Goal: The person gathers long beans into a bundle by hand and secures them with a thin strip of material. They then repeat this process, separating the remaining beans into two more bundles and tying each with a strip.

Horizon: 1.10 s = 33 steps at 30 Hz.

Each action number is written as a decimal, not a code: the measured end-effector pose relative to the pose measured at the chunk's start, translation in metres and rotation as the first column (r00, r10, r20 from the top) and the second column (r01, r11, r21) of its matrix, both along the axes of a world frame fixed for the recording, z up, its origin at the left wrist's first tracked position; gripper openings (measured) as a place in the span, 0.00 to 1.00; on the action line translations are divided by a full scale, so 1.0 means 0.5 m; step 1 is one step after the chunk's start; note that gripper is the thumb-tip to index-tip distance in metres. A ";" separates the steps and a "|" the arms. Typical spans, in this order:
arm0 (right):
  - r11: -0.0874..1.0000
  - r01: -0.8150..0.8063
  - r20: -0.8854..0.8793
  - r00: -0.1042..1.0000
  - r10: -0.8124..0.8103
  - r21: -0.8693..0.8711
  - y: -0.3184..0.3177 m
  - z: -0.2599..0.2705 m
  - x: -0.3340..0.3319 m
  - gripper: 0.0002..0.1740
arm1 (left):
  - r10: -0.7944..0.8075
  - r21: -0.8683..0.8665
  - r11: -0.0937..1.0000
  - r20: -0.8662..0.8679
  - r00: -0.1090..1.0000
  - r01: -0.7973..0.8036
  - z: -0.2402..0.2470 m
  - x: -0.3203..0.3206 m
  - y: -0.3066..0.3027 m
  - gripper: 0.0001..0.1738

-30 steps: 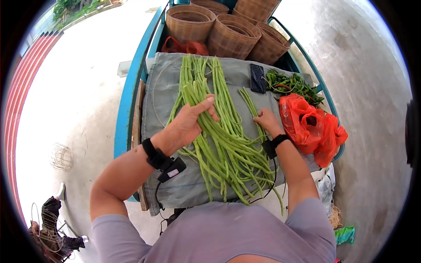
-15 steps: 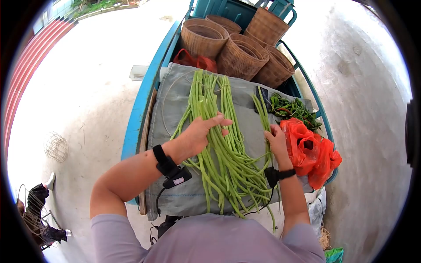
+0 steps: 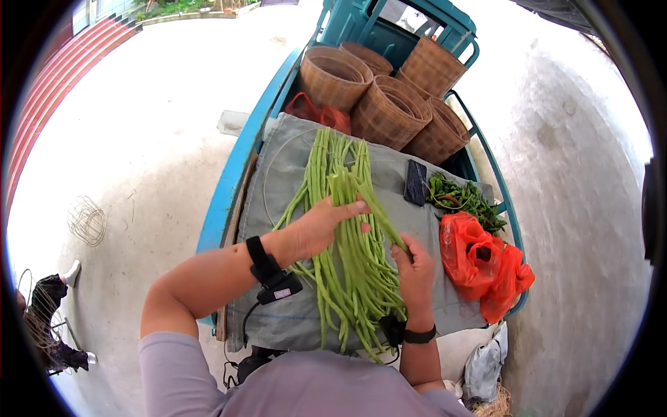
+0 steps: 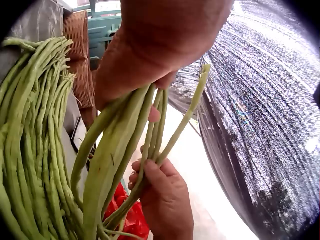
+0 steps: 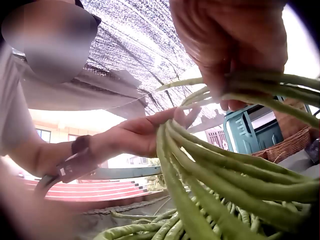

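Note:
My left hand [image 3: 321,226] grips a thick bunch of long green yard-long beans [image 3: 356,260] near their top ends. Its thumb lies across them, and the tails hang down toward my body. Just right of it, my right hand [image 3: 415,272] pinches a few more yard-long beans [image 3: 381,217], their upper ends slanting in against the bunch. The left wrist view has these few beans [image 4: 192,105] beside the thicker bunch, with the right hand's thumb [image 4: 157,177] pressed on them. Behind the left hand, bundles of beans [image 3: 319,156] lie on the grey cloth [image 3: 278,177].
Woven baskets [image 3: 392,111] crowd the far end of the blue cart bed [image 3: 236,187]. On the right lie a black phone [image 3: 415,183], a heap of green peppers [image 3: 464,199] and red plastic bags [image 3: 479,260]. A wire basket [image 3: 87,221] sits on the ground at left.
My right hand has lifted the few beans off the cloth at right and swung them left to the bunch. The left hand keeps its grip. The head view has shifted, showing more of the cart's far end.

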State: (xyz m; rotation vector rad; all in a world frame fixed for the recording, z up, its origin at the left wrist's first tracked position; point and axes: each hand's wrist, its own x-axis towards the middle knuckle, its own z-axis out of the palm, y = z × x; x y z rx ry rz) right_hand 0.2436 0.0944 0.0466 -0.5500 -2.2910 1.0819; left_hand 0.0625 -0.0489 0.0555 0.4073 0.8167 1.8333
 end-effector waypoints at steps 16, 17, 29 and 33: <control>0.991 -0.064 -0.058 0.997 0.058 -0.118 -0.056 -0.026 0.006 0.14 | -0.020 0.057 0.998 -0.017 1.000 0.021 -0.004 0.008 -0.002 0.13; 0.988 -0.048 -0.068 0.997 0.038 -0.149 -0.056 -0.027 0.008 0.14 | -0.027 0.077 0.997 0.000 1.000 0.027 -0.003 0.010 -0.002 0.13; 0.976 -0.017 -0.083 0.997 -0.001 -0.218 -0.074 -0.020 0.002 0.12 | -0.085 0.083 0.992 -0.091 0.992 0.093 0.007 0.006 -0.002 0.21; 0.996 -0.028 -0.070 0.997 0.022 -0.084 -0.079 -0.014 -0.003 0.13 | -0.068 0.089 0.993 -0.142 0.988 0.081 0.012 0.003 -0.007 0.22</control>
